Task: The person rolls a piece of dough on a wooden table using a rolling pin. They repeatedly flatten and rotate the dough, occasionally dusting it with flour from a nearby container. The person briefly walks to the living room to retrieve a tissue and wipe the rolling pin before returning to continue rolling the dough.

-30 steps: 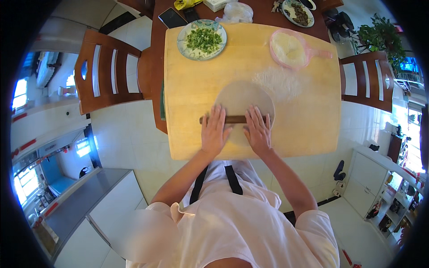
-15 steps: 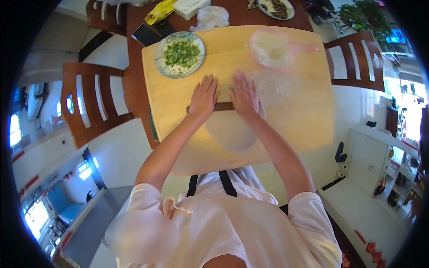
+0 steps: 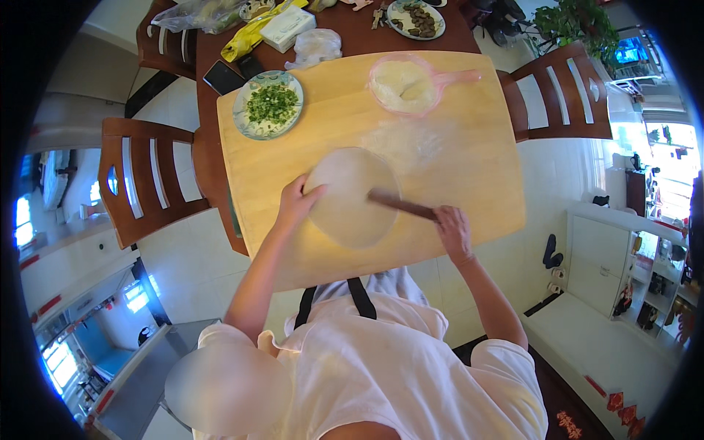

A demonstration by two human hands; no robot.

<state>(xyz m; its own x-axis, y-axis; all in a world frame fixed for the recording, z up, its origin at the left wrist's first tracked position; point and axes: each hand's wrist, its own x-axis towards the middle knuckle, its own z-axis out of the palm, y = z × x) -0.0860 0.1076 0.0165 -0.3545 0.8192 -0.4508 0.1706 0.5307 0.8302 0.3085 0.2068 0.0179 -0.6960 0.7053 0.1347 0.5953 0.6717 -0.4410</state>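
Note:
A round, flat, pale dough sheet (image 3: 348,209) lies on a yellow wooden board (image 3: 469,176). My left hand (image 3: 297,201) is at the sheet's left edge, fingers curled and thumb over the dough, pinching the rim. In my right hand (image 3: 453,231) is one end of a dark brown rolling pin (image 3: 411,207), held in closed fingers. The pin points left, and its slightly blurred far end is over the dough's right part; whether it touches the dough I cannot tell.
Beyond the dough are a plate of chopped green onions (image 3: 270,104), a pink-rimmed handled strainer (image 3: 401,84) with white flour, and scattered flour (image 3: 403,143). Farther back stand a tissue pack (image 3: 288,29), phone (image 3: 224,77) and plate of brown pieces (image 3: 416,18). Wooden chairs (image 3: 150,176) flank the table.
Both hands were flat on the rolling pin across the dough. Now my right hand has drawn the pin off to the right, while my left has moved to the dough's left rim.

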